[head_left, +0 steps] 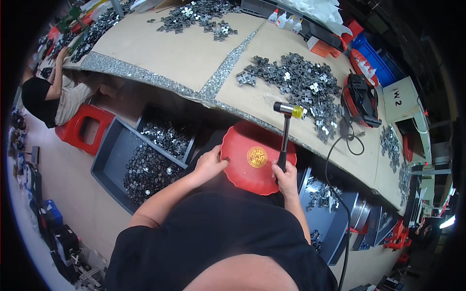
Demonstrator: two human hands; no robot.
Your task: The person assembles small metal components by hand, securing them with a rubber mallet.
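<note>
A red plate with a wavy rim (245, 138) and a gold emblem in its middle lies over my lap, below the front edge of the table. Its left rim is gripped by my left hand (209, 166), the fingers partly out of sight. My right hand (286, 175) is closed round the black handle of a mallet (285, 140), held upright in front of the plate's right side. The mallet's head has one black face and one yellow face, and it stands at the table's edge. Nothing shows lying on the plate.
Piles of small dark metal parts (301, 80) cover parts of the table (189, 58). Left of me stands a grey bin (109, 155) of black parts; another grey bin (323, 225) is at right. A black-and-red device (361, 99) trails a cable. A co-worker (43, 97) sits far left.
</note>
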